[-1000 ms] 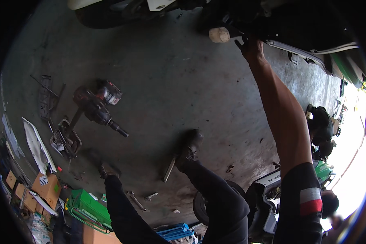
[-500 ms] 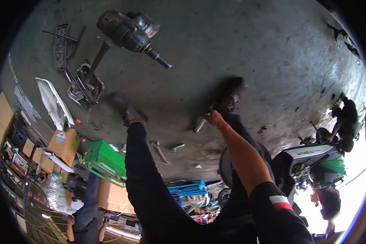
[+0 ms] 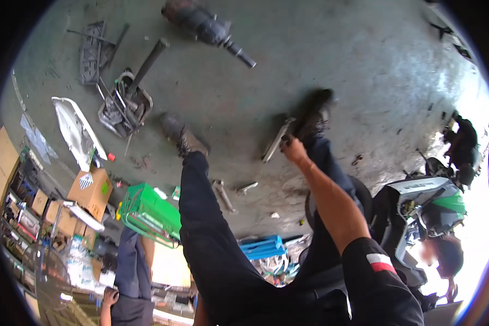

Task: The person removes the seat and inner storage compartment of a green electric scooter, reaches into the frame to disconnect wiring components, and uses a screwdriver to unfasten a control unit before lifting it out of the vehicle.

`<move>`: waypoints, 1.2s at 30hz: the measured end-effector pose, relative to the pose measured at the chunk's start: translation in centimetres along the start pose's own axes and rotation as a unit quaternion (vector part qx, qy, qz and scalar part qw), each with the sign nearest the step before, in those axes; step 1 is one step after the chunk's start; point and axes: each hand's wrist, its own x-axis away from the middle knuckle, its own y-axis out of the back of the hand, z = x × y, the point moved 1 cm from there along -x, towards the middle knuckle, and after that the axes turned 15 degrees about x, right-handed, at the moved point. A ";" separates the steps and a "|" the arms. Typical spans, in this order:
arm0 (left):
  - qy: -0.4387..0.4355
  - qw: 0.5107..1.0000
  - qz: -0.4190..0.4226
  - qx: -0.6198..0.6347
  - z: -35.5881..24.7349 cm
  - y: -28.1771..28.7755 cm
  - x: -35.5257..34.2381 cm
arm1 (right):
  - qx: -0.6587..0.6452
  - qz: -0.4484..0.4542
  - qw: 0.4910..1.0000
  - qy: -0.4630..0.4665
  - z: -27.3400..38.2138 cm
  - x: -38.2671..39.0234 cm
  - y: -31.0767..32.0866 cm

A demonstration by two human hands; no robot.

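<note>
My right hand (image 3: 294,150) is closed, low over the floor beside my right boot (image 3: 315,117). At its fingertips is a small dark thing (image 3: 286,142) that I cannot make out. Right beside the fingers is a long, pale metal bar-like tool (image 3: 276,142), apparently lying on the floor. My left hand does not show. Between my legs and farther from the hand lie a wrench (image 3: 223,196) and a smaller metal tool (image 3: 248,188). At the top edge is a large dark impact wrench (image 3: 204,24) with a long socket, partly cut off.
Left of my left boot (image 3: 182,133) stand a metal jack-like frame (image 3: 126,103) and a white panel (image 3: 75,130). A green cart (image 3: 155,212) and cardboard boxes (image 3: 90,191) are lower left, near another person (image 3: 131,266). Motorcycle parts (image 3: 424,201) and other people are at right.
The view has shifted, so the floor tools sit higher and farther right. My right hand has come slightly away from the pale bar, which now shows at full length. The impact wrench is nearer the top edge.
</note>
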 end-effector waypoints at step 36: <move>-0.306 0.719 0.621 -0.060 -52.6 -26.9 52.7 | -0.269 -0.449 0.851 0.046 -16.8 52.8 41.6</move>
